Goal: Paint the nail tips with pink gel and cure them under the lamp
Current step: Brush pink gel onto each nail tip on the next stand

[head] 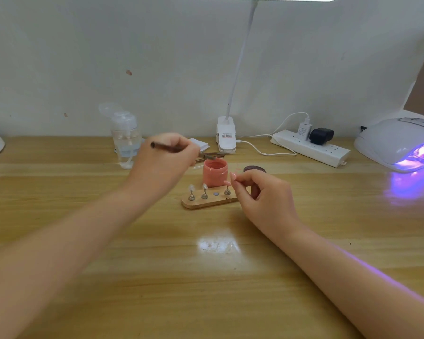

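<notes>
My left hand [167, 152] holds the brush [179, 150], fingers curled round it. The brush's end is just over the open pot of pink gel [215, 172]. My right hand [260, 192] pinches a nail tip [233, 176] that looks pink, just beside the pot. The wooden stand [207, 201] sits on the counter [206, 277] in front of the pot. Two clear tips [197, 187] stand on its pegs, one peg spot is bare, and a pink tip [227, 183] is on the last peg.

The curing lamp [399, 143] glows purple far to my right. I think my hand could bump the pot or the stand. Wet gel could smear if my fingers touch it while I carry the tip to the lamp.
</notes>
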Motion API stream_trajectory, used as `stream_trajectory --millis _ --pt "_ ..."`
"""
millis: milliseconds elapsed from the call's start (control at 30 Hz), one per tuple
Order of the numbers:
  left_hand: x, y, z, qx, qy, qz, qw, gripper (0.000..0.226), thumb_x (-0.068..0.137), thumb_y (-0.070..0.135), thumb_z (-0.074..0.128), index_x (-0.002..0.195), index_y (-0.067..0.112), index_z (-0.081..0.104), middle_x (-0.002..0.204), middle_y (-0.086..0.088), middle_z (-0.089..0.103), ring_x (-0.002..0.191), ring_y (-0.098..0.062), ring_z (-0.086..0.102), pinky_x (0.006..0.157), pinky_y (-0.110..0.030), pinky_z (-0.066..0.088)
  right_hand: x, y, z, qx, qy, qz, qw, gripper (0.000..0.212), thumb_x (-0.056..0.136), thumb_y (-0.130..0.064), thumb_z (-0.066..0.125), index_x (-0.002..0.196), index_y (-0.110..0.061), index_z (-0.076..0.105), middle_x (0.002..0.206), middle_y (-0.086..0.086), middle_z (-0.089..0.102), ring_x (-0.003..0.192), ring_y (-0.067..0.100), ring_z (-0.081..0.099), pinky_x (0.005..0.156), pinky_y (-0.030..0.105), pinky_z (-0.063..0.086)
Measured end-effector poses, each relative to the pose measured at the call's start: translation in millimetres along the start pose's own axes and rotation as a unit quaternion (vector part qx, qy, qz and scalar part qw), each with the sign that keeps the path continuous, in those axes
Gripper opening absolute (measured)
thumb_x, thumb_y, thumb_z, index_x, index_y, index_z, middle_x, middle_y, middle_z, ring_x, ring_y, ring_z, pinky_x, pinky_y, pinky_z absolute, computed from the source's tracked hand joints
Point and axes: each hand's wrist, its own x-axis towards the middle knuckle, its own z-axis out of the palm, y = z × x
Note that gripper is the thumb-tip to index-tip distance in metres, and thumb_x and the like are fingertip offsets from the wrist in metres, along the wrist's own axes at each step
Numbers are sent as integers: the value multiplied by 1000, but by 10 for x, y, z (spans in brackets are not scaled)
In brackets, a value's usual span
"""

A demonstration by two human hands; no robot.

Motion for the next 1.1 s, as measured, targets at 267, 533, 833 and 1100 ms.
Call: stream_trajectory --millis 267,533,833,1100 --pt "736 210 205 110 -140 -104 978 10 80 16 64 75 7 67 53 4 64 51 -7 55 52 -20 43 -5 -44 -14 9 -10 4 1000 5 82 -4 70 82 -7 73 52 -23 42 60 -6 52 56 5 34" --pt "747 128 411 147 -205 -142 957 14 85 12 60 71 11 62 41 7 56 29 0 42 33 -9 28 -8 -41 -11 5 -16 3 1000 4 82 -4 70 82 -7 72 56 -24 44 62 -5 52 57 6 34" --pt "772 -133 56 -98 -125 -318 935 13 88 14 53 79 11 62 44 7 56 35 -4 39 35 -12 24 -5 -40 5 4 -9 -5 1000 4 82 -4 71 82 -8 72 55 -25 44 62 -6 53 57 6 34" --pt "652 -369 -219 -187 -108 -373 902 19 92 15 51 76 13 61 47 7 56 37 -4 41 36 -12 26 -9 -42 -2 5 -4 -12 1000 5 81 -3 72 81 -8 72 50 -25 40 59 -6 52 55 5 33"
